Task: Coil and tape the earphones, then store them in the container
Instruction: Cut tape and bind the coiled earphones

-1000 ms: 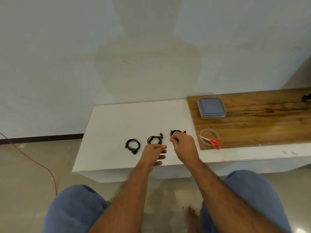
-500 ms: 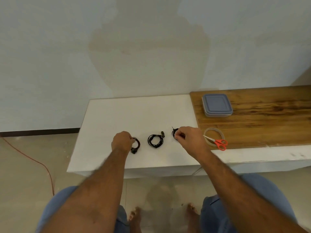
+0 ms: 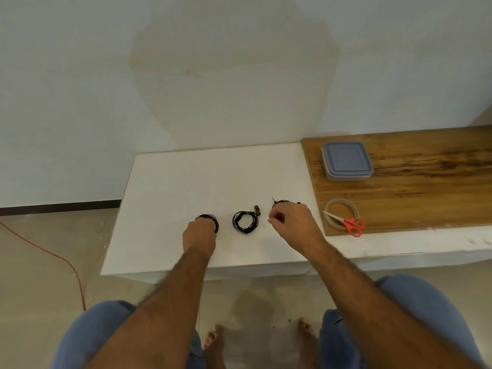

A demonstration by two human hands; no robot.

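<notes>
**Two coils in hand, one between**

My left hand (image 3: 200, 233) curls over the left earphone coil (image 3: 210, 219); my right hand (image 3: 291, 222) seems to pinch the right earphone coil (image 3: 282, 202), mostly hidden. A third coil (image 3: 245, 222) lies between them. Lifting carelessly could spring untaped loops loose. The lidded container (image 3: 346, 161) sits beyond my right fingers.

Tabletop (image 3: 170, 182): three coils in a row, left coil (image 3: 211, 219), middle coil (image 3: 245, 222), right coil (image 3: 282, 202). Board (image 3: 426, 203) to right, bearing container (image 3: 346, 160) behind, tape (image 3: 342, 213) and scissors (image 3: 348, 224) in front.
</notes>
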